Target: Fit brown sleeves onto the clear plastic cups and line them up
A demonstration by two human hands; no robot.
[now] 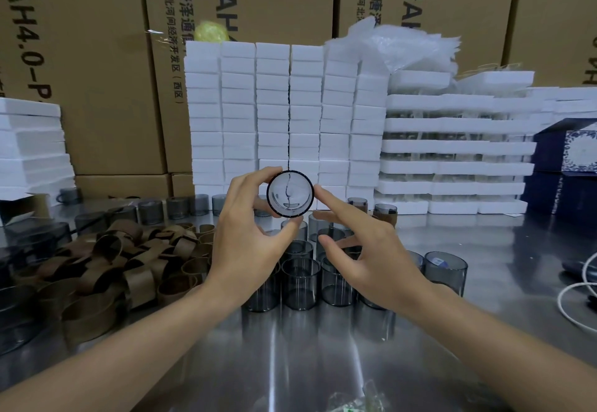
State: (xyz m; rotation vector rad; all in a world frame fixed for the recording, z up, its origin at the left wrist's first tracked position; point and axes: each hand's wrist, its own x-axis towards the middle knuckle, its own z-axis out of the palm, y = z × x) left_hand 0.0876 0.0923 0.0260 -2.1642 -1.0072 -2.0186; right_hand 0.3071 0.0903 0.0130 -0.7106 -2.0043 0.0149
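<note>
- Dozens of brown sleeves (129,260) lie in a loose heap on the counter (307,363), well to the left of the held cup and lower in view. They are paper bands, some flattened and some still round.
- Left hand (248,234) grips the held cup (289,192), with a finger curled over its top edge and the thumb pressed under its bottom edge.
- The held cup is raised above the counter and turned on its side, so one round end faces the camera. It is clear with a dark rim. Seen end-on, I cannot tell whether it wears a sleeve.
- Directly below the held cup stands a cluster of bare cups (300,282), smoky grey, upright and packed close.
- Right hand (365,250) grasps nothing. Its fingers are spread and loose, and the index fingertip touches the held cup's right rim.
- To the right of the held cup and a little behind it stand sleeved cups (386,214), each with a brown band round its wall.
- Judged step: one cup is up and being steadied for fitting. The next move likely calls for a sleeve from the heap, opened round, slid squarely along the cup wall, then the cup set beside the sleeved ones.
</note>
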